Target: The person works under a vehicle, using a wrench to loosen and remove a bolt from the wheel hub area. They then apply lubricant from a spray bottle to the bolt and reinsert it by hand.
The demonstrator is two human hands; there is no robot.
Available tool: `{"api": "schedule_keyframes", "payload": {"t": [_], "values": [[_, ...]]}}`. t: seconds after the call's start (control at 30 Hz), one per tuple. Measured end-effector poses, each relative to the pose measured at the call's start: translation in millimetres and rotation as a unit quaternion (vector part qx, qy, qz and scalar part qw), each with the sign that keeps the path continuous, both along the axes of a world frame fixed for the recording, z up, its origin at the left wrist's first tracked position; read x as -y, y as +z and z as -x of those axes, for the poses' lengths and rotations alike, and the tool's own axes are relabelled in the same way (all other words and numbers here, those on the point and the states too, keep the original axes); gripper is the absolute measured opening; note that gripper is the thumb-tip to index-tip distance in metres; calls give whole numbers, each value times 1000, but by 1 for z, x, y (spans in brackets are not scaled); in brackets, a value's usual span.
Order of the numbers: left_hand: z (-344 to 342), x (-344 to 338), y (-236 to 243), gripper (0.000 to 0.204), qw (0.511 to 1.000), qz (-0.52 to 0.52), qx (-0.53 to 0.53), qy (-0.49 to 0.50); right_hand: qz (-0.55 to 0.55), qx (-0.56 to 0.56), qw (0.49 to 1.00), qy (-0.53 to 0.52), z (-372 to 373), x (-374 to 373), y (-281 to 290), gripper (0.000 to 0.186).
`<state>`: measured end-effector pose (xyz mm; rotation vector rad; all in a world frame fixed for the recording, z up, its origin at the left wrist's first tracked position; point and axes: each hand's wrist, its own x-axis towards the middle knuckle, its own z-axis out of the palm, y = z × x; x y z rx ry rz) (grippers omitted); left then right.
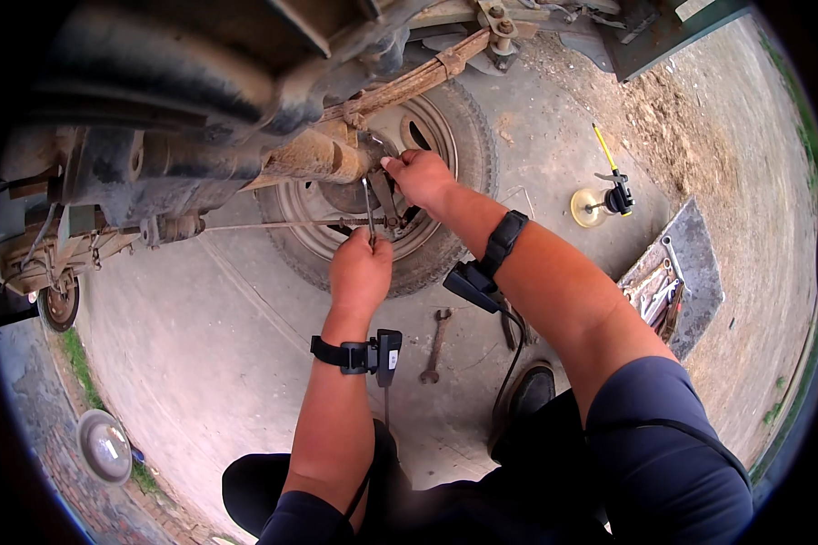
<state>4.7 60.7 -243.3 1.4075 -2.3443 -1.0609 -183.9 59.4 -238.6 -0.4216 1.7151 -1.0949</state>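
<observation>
My left hand [361, 272] is closed round the lower end of a slim silver wrench [368, 202], which points up toward the inner side of the wheel hub. Beside the end of the rusty axle housing [314, 156], my right hand [423, 182] has its fingers curled together at the hub. What those fingers grip, if anything, is hidden. Behind both hands stands the vehicle's wheel [475, 123], with a dusty rim and black tyre. A thin rod with a spring [359, 222] runs across just above my left hand.
On the concrete lie an open-ended wrench [436, 345] and pliers [509, 329], near my shoe [529, 400]. To the right stand an oil can [591, 207] with a yellow spout and a metal tray [695, 272] of wrenches. Overhead hang the leaf spring [418, 80] and chassis. A round metal pan [104, 447] is at far left.
</observation>
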Motion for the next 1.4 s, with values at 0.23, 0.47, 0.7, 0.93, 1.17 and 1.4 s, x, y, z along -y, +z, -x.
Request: {"api": "schedule_keyframes", "payload": {"t": [0.23,0.47,0.7,0.93,1.17,1.4], "values": [[7,-4,15,27,998,-46,31,11,77,50,996,-15,5,0,-14,19],[3,-2,8,26,998,-47,33,22,-9,-59,995,74,9,0,5,29],[3,-2,6,26,998,-44,35,21,39,-4,998,39,10,3,-12,20],[8,-12,15,25,997,-14,64,26,-15,-34,998,47,16,0,10,22],[7,-18,1,22,998,-17,28,48,0,-111,992,63,11,7,-4,19],[0,-21,-10,18,985,171,14,5,7,4,999,36,13,4,2,17]]}}
